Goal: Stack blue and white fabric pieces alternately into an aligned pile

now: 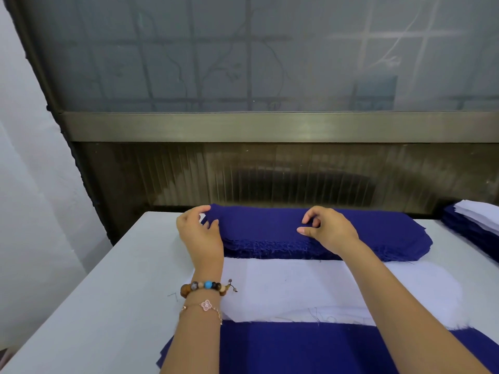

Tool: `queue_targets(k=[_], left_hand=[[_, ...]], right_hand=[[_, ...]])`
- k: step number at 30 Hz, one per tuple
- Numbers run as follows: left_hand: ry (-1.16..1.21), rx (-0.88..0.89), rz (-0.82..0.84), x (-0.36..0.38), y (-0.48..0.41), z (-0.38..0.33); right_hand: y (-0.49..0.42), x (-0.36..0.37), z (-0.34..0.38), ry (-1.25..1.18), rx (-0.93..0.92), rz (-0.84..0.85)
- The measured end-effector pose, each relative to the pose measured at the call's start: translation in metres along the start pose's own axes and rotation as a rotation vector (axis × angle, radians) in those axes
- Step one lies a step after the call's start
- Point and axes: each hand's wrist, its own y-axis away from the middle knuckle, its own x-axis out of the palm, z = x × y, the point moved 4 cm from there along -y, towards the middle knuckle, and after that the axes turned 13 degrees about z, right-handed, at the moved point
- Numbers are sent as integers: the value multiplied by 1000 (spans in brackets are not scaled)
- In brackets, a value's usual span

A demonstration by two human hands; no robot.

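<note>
The left hand [199,230] pinches the left end of the blue stack [364,230] at the far edge of the surface [81,306], which is bare to its left. The right hand [328,229] curls on top, grip unclear. Nearer lie one white stack [283,290] and one blue pile [297,352]; one mixed pile [475,222] sits far right.

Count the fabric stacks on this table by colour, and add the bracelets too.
Blue: 2, far blue stack, near blue stack
White: 1, white stack
Mixed blue and white: 1, mixed stack at right
Bracelets: 2, beaded bracelet, chain bracelet
Total: 6
</note>
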Motion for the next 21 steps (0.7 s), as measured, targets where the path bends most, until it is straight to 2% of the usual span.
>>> queue_targets(k=[4,6,10,14,21], left_hand=[[127,-56,82,1,-7,8],[80,-5,100,0,-7,8],[-91,89,59,-6,-9,7],[-46,12,14,-14,-14,12],[-21,7,-49,-15,-9,12]], right_hand=[[0,1,-1,11,-9,-8],[0,2,-1,12,-13,-12],[0,3,-2,20,-20,-18],[-1,4,-2,31,-23,-19],[-2,5,-3,41,-26,-29]])
